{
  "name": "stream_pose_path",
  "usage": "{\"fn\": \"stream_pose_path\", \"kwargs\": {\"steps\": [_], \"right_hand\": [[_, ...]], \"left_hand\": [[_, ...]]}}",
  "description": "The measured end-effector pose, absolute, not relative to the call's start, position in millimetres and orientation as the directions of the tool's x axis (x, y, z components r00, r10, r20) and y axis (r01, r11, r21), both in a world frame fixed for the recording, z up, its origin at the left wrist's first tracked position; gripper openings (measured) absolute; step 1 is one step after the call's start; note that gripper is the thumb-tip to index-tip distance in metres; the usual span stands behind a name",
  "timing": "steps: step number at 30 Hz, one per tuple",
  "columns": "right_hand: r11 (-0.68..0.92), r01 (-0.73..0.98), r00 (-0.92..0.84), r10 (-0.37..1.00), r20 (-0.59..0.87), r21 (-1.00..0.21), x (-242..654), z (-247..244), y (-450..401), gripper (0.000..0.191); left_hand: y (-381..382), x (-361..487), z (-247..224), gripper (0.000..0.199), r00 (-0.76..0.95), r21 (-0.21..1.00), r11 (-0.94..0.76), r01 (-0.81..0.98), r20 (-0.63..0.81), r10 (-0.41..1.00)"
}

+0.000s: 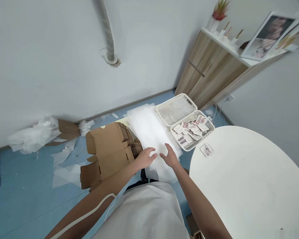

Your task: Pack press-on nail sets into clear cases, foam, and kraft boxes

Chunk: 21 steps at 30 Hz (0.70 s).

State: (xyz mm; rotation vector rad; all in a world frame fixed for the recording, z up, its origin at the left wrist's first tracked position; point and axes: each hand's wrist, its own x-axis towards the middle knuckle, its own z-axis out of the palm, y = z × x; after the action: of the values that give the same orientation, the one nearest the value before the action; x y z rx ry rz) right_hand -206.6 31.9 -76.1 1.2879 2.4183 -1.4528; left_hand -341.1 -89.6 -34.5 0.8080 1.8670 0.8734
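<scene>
Far left of the work: flattened cardboard (107,146), its right edge up against the sheets. Left hand (146,158) next, over the sheets' left side; fingers parted from thumb, nothing held. Sheets (149,122): white stack, below both hands and running on ahead of the fingers. Long axis goes away from the body, far end leaning left. Right hand (170,156) over the right side, fingers also spread and empty, tips facing the left's with a narrow gap between. Neither hand clearly nearer; contact with the sheets, can't tell. Right of the stack: far basket (161,117), near basket (202,139) with cards, then small case (207,150) on the tabletop (249,176).
</scene>
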Motion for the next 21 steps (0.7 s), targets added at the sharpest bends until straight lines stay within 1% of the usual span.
{"fn": "stream_pose_path", "kwargs": {"steps": [5, 8, 13, 17, 19, 21], "right_hand": [[0.334, 0.621, -0.732, 0.570, -0.373, -0.710, -252.6, -108.6, 65.3, 0.069], [0.409, 0.602, -0.771, 0.523, -0.364, -0.686, -261.8, -125.6, 75.2, 0.070], [0.549, 0.571, -0.820, 0.411, -0.398, -0.610, -258.8, -135.6, 74.3, 0.070], [0.646, 0.504, -0.862, 0.339, -0.377, -0.573, -260.4, -129.2, 68.8, 0.069], [0.671, 0.477, -0.876, 0.316, -0.363, -0.567, -263.3, -123.3, 67.1, 0.068], [0.681, 0.451, -0.890, 0.292, -0.350, -0.577, -266.0, -116.8, 66.6, 0.065]], "left_hand": [[-42.9, -352.6, -72.7, 0.052, -0.424, 0.799, 0.582, -0.148, -0.583, 0.693], [-21.8, -356.5, -95.1, 0.051, -0.450, 0.770, 0.570, -0.288, -0.634, 0.629], [-11.4, -353.2, -112.6, 0.052, -0.469, 0.711, 0.585, -0.390, -0.700, 0.538], [-9.0, -351.4, -114.3, 0.048, -0.535, 0.720, 0.569, -0.397, -0.686, 0.494], [-6.3, -352.0, -115.8, 0.043, -0.575, 0.714, 0.548, -0.436, -0.690, 0.440], [-3.5, -353.1, -118.0, 0.035, -0.618, 0.695, 0.514, -0.503, -0.705, 0.348]]}}
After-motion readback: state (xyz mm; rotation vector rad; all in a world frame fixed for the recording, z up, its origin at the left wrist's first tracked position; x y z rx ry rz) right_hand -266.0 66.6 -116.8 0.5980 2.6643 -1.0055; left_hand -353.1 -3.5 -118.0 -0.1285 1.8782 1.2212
